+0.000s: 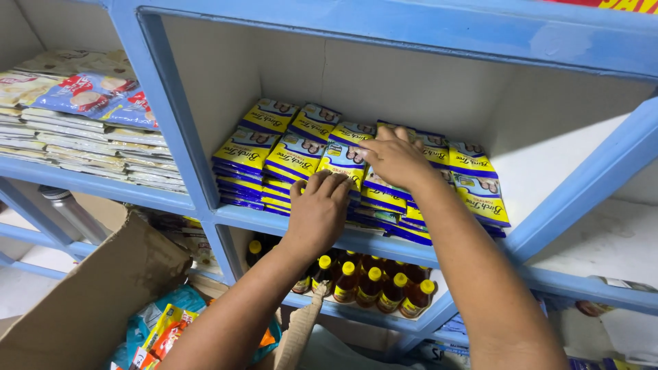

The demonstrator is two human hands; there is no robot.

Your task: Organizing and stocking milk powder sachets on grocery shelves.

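Yellow-and-blue foil sachet stacks [296,159] are lined up on the blue wooden shelf [205,205]; the left hand [319,212] steadies the front edges, fingers curled, while the right hand [394,159] presses flat, holding nothing (edges are best squared gently).

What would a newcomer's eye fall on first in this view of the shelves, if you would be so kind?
Most striking are the stacks of yellow-and-blue packets in the middle compartment of the blue shelf, with the left hand and right hand pressed on them. Just below stands a row of amber bottles with yellow caps. At lower left, an open cardboard box holds colourful packets.
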